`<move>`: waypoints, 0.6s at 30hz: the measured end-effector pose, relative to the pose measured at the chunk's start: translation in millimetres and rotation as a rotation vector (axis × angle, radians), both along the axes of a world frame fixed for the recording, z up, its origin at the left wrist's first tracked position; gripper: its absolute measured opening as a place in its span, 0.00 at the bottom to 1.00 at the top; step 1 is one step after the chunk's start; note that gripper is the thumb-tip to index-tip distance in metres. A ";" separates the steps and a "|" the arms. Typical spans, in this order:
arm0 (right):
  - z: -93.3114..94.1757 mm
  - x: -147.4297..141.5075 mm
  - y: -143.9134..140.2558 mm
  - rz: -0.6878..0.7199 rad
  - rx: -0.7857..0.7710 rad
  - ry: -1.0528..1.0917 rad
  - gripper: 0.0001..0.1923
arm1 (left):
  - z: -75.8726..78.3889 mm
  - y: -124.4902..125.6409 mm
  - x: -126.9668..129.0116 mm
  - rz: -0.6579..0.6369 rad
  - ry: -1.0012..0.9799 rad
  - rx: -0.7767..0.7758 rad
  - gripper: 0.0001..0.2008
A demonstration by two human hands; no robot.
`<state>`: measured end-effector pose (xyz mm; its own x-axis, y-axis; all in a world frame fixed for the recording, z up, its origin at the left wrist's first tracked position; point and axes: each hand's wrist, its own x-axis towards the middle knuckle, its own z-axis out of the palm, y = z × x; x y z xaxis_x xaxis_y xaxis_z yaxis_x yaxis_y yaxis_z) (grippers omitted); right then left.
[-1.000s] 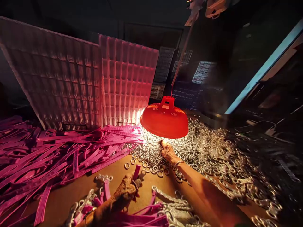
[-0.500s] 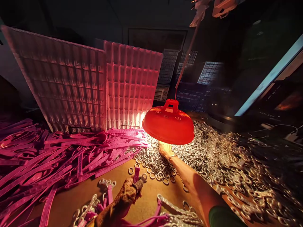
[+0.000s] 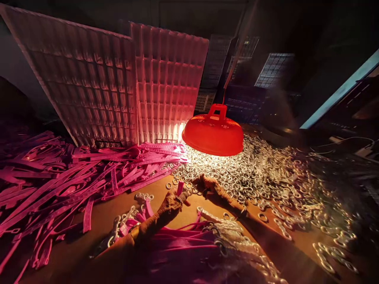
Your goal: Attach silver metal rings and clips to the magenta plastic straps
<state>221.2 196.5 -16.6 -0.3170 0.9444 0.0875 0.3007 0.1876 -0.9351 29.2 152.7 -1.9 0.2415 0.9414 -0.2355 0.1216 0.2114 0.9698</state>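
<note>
A dim small-parts assembly workshop: a low-hung red lamp (image 3: 213, 134) lights a brown surface (image 3: 97, 225) heaped with loose metal rings (image 3: 266, 173) on one side and pink plastic straps (image 3: 59, 177) on the other. Gridded plastic trays (image 3: 118, 86) lean upright behind, and stacked crates (image 3: 245, 106) fill the dark background.

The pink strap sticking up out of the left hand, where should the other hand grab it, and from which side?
Grip the pink strap by its free upper tip, coming from the right, where the right hand lies. It stands nearly upright above the left hand, whose fingers wrap its lower part, so only the tip is bare.
</note>
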 end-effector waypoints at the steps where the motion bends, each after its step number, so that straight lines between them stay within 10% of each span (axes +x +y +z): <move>1: 2.9 -6.0 -3.6 0.027 0.001 0.017 0.10 | -1.6 0.1 0.1 -0.002 -0.002 -0.004 0.18; 9: 8.4 -27.8 -2.9 0.184 -0.112 0.201 0.14 | -11.2 4.3 -3.3 0.040 -0.045 -0.002 0.24; 18: 0.1 -38.0 -13.2 0.018 -0.203 0.193 0.16 | -26.2 11.5 -3.5 0.054 -0.032 -0.037 0.22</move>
